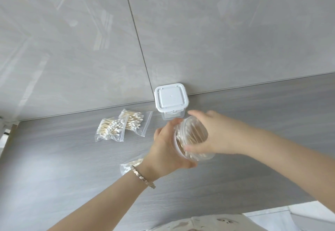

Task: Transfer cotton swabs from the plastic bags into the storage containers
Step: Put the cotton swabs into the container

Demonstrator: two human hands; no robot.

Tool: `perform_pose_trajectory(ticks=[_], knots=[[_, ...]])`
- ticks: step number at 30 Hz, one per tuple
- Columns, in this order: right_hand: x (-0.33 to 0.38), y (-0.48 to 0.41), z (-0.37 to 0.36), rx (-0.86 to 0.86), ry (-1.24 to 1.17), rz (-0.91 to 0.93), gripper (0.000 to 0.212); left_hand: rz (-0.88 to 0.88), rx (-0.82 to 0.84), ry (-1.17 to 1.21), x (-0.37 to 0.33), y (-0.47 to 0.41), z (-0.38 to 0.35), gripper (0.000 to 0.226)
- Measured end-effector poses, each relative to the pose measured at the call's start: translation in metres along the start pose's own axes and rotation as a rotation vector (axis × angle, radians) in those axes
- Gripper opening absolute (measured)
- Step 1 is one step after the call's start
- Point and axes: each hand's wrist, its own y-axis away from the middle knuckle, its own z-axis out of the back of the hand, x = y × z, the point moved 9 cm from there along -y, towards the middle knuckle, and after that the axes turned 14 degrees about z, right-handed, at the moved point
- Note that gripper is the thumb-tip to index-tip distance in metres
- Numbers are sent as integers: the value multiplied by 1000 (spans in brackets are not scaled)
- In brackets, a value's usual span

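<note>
One bag of cotton swabs (129, 165) is largely hidden behind the left wrist, and only its near corner can be seen on the grey counter (72, 167). Motion blur softens both hands, so individual fingertips are hard to separate. It cannot be determined whether the white ring (176, 146) at one end of the round jar (194, 132) is a lid or a bare rim. The left hand (166, 151), with a bracelet (143, 177) worn at the wrist, is curled around that ringed end. The right hand (217, 136) is wrapped over the clear body, fingers above and thumb below. The jar is held tilted on its side above the counter, with swabs visible inside. Two filled swab bags (110, 131) (135, 122) are laid overlapping to the left of the hands. A lidded square container (171, 100) is stood against the wall (217, 31), just beyond the jar.
</note>
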Motion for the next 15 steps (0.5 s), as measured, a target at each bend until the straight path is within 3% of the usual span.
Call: perform_pose_trajectory(ticks=[2,5,9,11,13,15], knots=[[-15,1,1,51,66,-92,99,2,18,-25,-3,3,-3,99],[-10,3,-15,186,-52,30,103,37,19,7,5,-3,-3,100],[-11,3,-6,52,200,54,105,-8,82,-75,-6,-1,-6,106],[-15,1,-10,40,197,45,108,-18,88,-82,-10,1,-6,107],[-10,1,-15,19,140,153,107,12,145,40,-9,0,-10,103],[14,1,-7,-106,91,439,90,49,246,167,-12,1,-15,95]])
